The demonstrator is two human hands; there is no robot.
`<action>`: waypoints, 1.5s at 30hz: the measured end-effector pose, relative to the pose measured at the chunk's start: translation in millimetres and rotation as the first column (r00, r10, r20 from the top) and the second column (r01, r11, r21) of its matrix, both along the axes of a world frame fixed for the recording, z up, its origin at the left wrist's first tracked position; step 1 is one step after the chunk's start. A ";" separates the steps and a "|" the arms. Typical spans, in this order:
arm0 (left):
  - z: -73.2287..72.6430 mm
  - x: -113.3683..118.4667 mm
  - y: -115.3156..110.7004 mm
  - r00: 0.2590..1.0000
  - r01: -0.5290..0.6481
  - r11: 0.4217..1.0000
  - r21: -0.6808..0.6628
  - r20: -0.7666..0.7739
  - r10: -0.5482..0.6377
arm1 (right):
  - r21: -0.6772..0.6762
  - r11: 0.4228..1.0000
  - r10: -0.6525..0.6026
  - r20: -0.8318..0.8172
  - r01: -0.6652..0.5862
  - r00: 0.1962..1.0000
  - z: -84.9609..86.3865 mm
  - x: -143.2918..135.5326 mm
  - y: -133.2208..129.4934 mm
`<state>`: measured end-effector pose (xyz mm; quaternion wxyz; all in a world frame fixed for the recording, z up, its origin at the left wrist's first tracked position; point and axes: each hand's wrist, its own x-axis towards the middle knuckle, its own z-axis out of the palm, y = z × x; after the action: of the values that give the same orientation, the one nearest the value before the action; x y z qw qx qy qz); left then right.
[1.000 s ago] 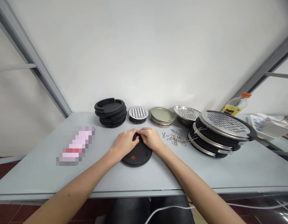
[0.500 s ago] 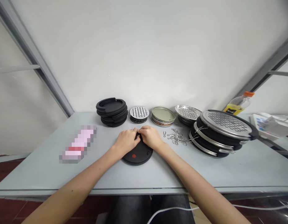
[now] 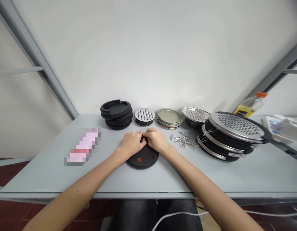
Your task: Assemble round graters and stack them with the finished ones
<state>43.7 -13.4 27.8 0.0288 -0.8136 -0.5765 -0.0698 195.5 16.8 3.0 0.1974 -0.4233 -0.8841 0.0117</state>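
Observation:
A round black disc (image 3: 144, 160) with an orange dot and a small dark knob lies flat on the table in front of me. My left hand (image 3: 132, 142) is closed over its far left edge, thumb pointing inward across the top. On the far right edge my right hand (image 3: 156, 139) is closed too, its bent fingertips meeting those of the left. Exactly what the fingertips pinch at the rim is hidden. Right of my hands lies a loose pile of small wire clips (image 3: 185, 141).
Along the wall stand stacks of black rings (image 3: 116, 110), small perforated metal discs (image 3: 144, 115), olive-coloured lids (image 3: 170, 117) and silver graters (image 3: 196, 114). A tall stack of assembled graters (image 3: 237, 128) is at right, before a bottle (image 3: 250, 106). A pixelated pink object (image 3: 84, 147) lies left.
My view has shifted slightly, so everything sits a little differently in the picture. Both hands stay closed at the disc's far edge, and the disc has not visibly moved on the table.

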 end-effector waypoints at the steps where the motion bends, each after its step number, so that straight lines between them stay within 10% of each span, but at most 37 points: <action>1: 0.1 0.1 0.0 1.000 -0.001 1.000 -0.001 0.000 0.001 | 0.004 1.000 -0.003 0.007 0.003 1.000 -0.2 -0.3 -0.2; 45: -0.6 -1.4 -1.6 0.988 0.053 0.999 -0.006 0.145 -0.052 | -0.206 0.976 -0.008 -0.378 -0.076 0.926 6.8 23.1 1.4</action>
<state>42.3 -15.0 27.2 -0.0190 -0.8214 -0.5557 -0.1268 218.6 18.2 9.8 0.3159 -0.4166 -0.8305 0.1923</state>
